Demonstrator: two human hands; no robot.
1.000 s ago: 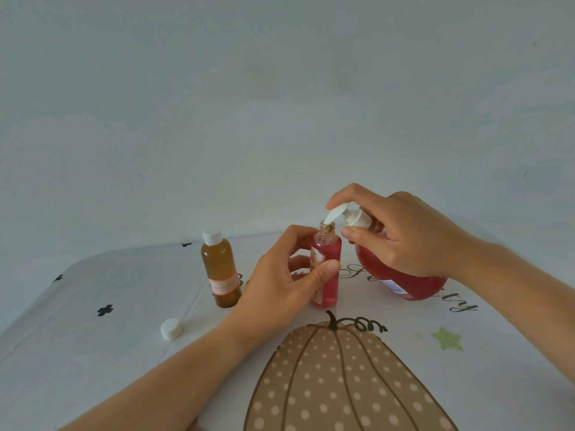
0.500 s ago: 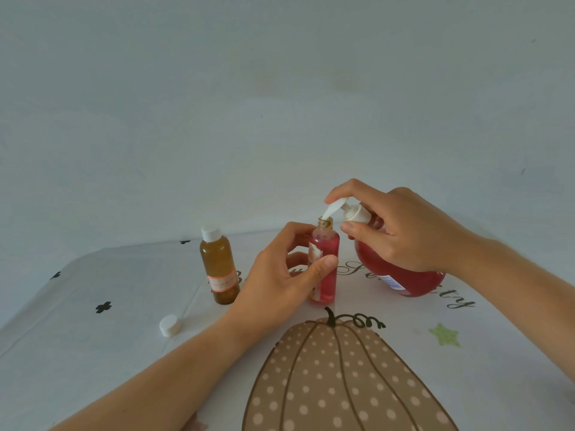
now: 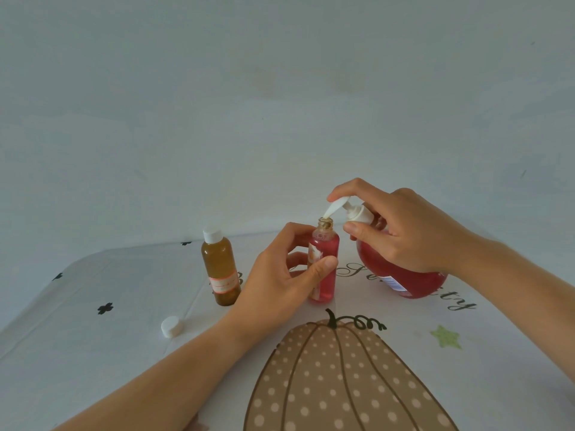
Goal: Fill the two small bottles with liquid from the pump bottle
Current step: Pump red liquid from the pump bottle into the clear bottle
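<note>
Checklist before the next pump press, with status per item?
1. Nozzle tip at the small red bottle mouth: ok.
2. Left hand grips the small red bottle upright: ok.
3. Right hand holds the pump bottle, forefinger on the pump head: ok.
4. Room for another press: liquid already near the shoulder; cannot tell.
5. Amber bottle upright, capped, apart from the hands: ok.
6. Loose white cap on the table, ready: ok.
</note>
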